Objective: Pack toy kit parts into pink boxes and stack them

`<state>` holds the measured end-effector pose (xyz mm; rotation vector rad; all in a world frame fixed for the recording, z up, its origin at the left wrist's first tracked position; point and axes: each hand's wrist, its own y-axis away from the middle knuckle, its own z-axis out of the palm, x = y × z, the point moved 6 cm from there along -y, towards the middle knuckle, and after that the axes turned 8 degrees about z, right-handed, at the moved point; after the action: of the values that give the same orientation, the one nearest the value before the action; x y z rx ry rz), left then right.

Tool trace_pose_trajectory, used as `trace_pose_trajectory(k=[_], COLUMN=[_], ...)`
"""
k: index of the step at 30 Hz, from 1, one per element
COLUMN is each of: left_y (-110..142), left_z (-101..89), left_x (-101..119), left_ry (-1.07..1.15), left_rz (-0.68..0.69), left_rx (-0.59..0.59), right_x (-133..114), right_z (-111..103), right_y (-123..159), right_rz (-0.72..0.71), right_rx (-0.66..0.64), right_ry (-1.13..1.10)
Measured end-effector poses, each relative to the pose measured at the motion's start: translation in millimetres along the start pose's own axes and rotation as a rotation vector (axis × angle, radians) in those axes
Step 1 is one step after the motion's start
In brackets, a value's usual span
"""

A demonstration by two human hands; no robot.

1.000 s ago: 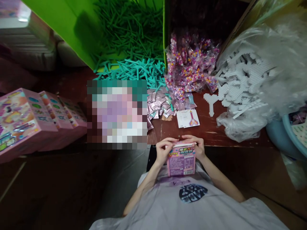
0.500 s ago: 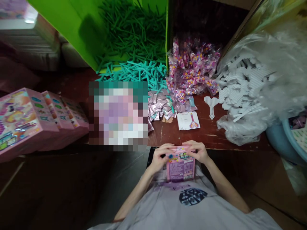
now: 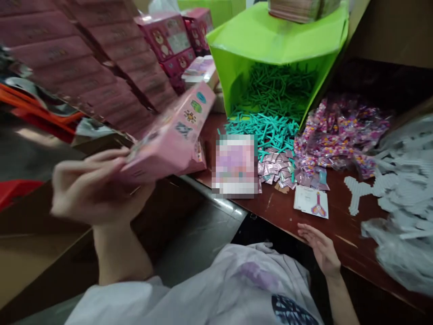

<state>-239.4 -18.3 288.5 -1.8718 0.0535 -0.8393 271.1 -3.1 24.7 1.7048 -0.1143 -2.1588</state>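
Note:
A pink cardboard box [image 3: 165,144] is raised at the left, gripped near its lower end by my left hand [image 3: 98,185]. Printed pictures in blue, green and brown run along its narrow side, and the box is slightly blurred. My right hand [image 3: 321,250] is by the table's front edge, fingers stretched out, holding nothing. Just beyond it lies a small stack of white printed cards [image 3: 311,201]. A pixelated patch [image 3: 235,166] covers a stack of something pink and white left of the cards.
Turquoise sticks [image 3: 267,128] spill from a green bin [image 3: 280,40]. Small silvery packets [image 3: 275,168], bags of coloured beads [image 3: 338,135] and white pegboards [image 3: 402,180] spread rightward along the table [image 3: 270,214]. Stacked pink boxes [image 3: 111,54] rise at the left, partly behind the held box.
My left hand has carried the pink box from my lap up to the left. My right hand has let go of it and opened. The view has swung left.

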Motion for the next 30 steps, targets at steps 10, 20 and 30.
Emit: trace_pose_trajectory(k=[10, 20, 30], left_y=[15, 311, 331], left_z=[14.0, 130.3, 125.7], left_x=[-127, 25, 45], left_ry=[-0.574, -0.319, -0.239], left_rz=[0.241, 0.046, 0.160], left_rx=[-0.501, -0.344, -0.664], right_x=[1, -39, -37], right_z=[-13, -36, -36], right_y=[8, 6, 5], right_rz=[-0.206, -0.613, -0.544], right_rx=[0.150, 1.038, 1.055], right_ry=[0.141, 1.202, 1.186])
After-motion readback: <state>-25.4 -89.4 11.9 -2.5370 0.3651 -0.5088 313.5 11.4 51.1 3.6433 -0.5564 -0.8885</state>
